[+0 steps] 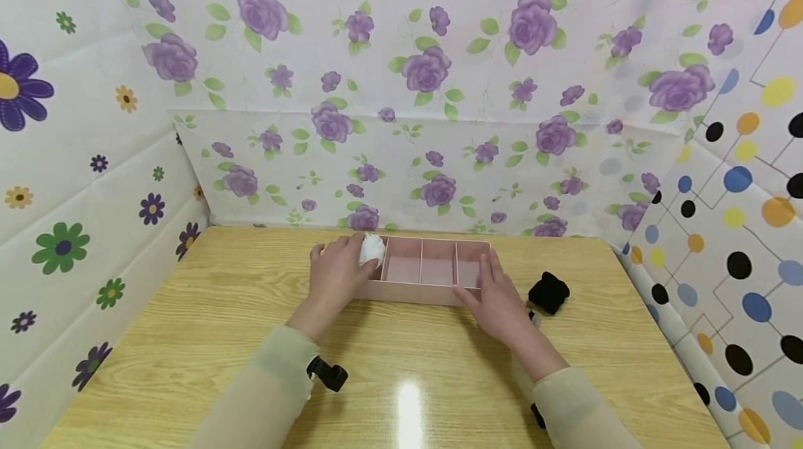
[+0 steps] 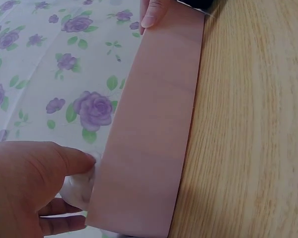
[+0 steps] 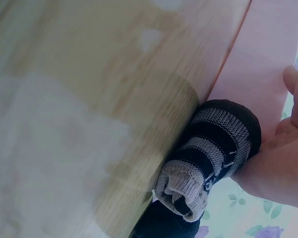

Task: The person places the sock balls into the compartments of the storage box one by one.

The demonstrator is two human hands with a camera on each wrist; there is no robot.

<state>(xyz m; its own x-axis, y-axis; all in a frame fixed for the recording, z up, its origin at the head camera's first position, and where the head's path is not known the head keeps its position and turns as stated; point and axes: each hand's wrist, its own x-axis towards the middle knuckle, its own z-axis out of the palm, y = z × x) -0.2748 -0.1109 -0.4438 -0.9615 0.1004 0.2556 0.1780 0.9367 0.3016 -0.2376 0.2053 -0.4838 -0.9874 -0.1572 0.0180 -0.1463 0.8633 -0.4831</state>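
Note:
A pink divided box (image 1: 410,291) lies across the middle of the wooden table. My left hand (image 1: 339,271) is at its left end and pinches a white rolled sock (image 1: 372,249) over the leftmost compartment; in the left wrist view the thumb and fingers (image 2: 64,163) close round the white sock (image 2: 80,187) beside the pink box's front wall (image 2: 154,129). My right hand (image 1: 492,292) lies with straight fingers against the box's right end. A black-and-grey striped rolled sock (image 3: 213,148) sits just beside that right hand (image 3: 283,168).
A black sock bundle (image 1: 548,292) rests on the table (image 1: 219,337) right of the box. Flowered sheets wall the table at the back and left, a dotted sheet at the right. The other box compartments (image 1: 420,269) hold nothing.

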